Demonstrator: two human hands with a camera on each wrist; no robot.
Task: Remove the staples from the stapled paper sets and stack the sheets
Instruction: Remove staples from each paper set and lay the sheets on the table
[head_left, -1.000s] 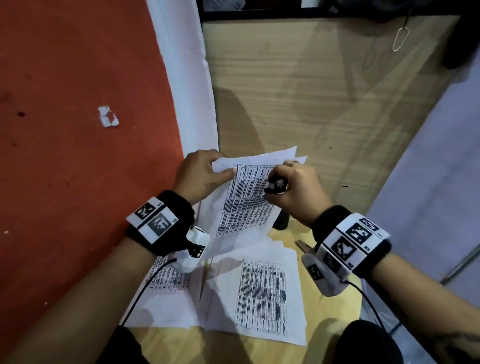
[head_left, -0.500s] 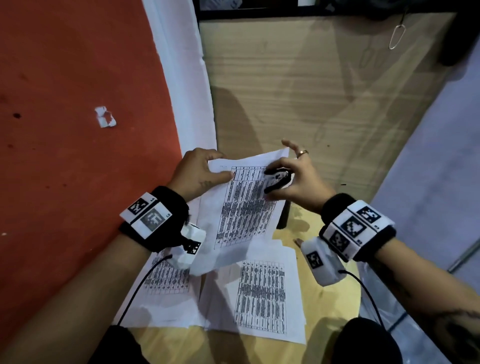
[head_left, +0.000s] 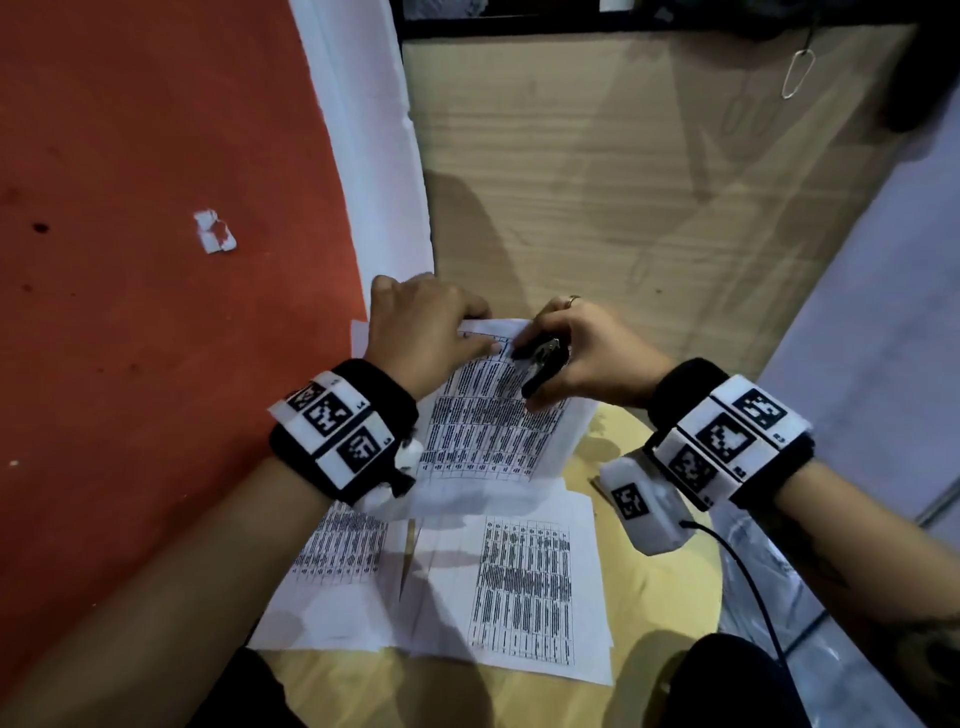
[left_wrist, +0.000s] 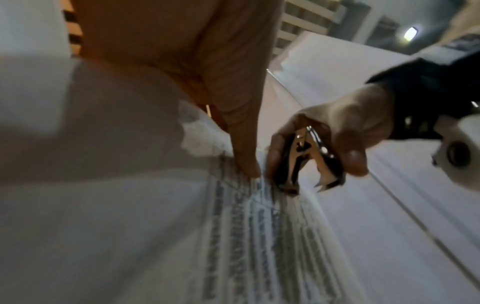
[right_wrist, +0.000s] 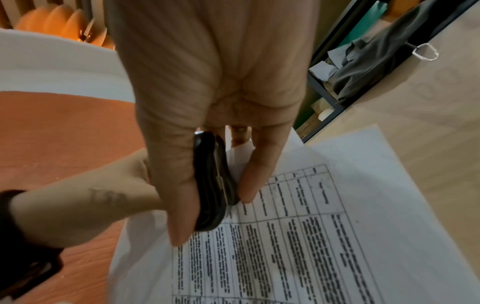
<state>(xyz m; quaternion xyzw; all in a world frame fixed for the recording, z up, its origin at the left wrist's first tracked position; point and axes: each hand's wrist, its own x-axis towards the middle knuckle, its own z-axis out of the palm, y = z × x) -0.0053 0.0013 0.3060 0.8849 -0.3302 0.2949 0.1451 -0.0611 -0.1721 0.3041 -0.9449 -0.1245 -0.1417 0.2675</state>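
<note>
My left hand (head_left: 457, 332) pinches the top left corner of a printed paper set (head_left: 493, 431), held tilted above the small table; the thumb lies on the top sheet (left_wrist: 155, 226). My right hand (head_left: 587, 348) grips a black staple remover (head_left: 543, 361) between thumb and fingers, right beside the left thumb at that corner. In the left wrist view the remover (left_wrist: 306, 164) shows its metal claws slightly apart, tips just above the page. The right wrist view shows the remover (right_wrist: 213, 185) over the table's header row on the paper set (right_wrist: 324, 236). The staple itself is hidden. Loose printed sheets (head_left: 524, 587) lie flat below.
A second pile of sheets (head_left: 337, 566) lies left of the loose ones on the round yellow table (head_left: 660, 613). Left is a red surface with a white paper scrap (head_left: 214, 231). A wooden panel (head_left: 623, 182) stands behind, with a metal clip (head_left: 797, 67) hanging at top right.
My right hand has curled its spread fingers back round the staple remover and moved it left, up against my left thumb. The paper set has swung round and both hands sit closer together.
</note>
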